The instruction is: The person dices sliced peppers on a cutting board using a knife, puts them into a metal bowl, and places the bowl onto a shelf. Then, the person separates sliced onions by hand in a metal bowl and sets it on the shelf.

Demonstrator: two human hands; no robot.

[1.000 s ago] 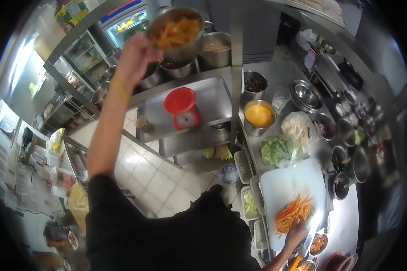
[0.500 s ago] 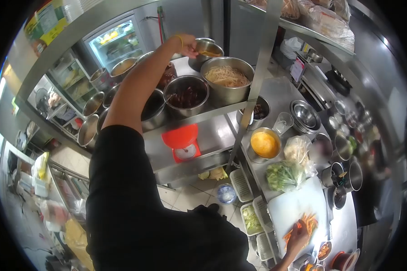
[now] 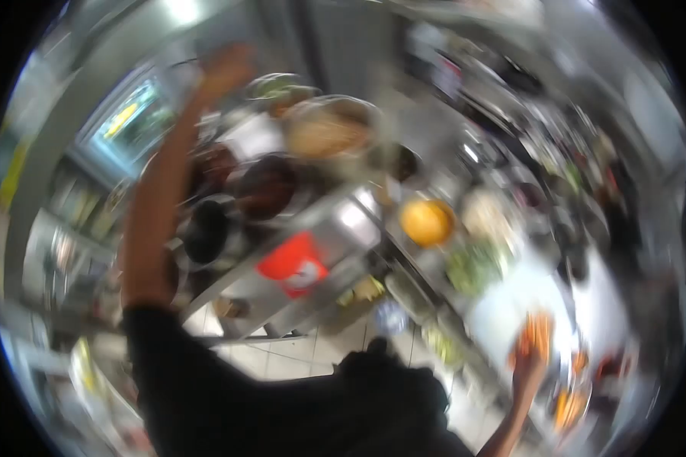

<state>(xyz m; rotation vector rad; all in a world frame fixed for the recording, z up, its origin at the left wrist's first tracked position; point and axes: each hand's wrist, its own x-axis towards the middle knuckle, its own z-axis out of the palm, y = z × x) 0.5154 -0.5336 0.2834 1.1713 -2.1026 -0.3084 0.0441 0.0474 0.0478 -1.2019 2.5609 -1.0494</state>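
Observation:
The whole view is smeared by motion. My left hand (image 3: 232,67) is raised at the upper left, beside a pot with orange-brown contents (image 3: 293,97); its fingers are too blurred to read. At the lower right, my right hand (image 3: 527,362) is closed around a bunch of orange strips, seemingly carrot strips (image 3: 540,327), over the white cutting board (image 3: 489,324). Bagged green leaves (image 3: 469,268) lie at the board's far edge. A large pot of pale noodle-like strands (image 3: 328,133) stands right of my left hand.
Pots with dark contents (image 3: 265,186) line the raised steel shelf. Below it sits a red kitchen scale (image 3: 293,263). A pot of yellow-orange liquid (image 3: 427,222) stands on the right counter, near a pale bag (image 3: 489,213). Baskets (image 3: 442,343) hang along the counter's edge.
My left hand has moved up and left, away from the pot with orange-brown contents. The camera view has turned and blurred. The orange strips now look bunched at my right hand.

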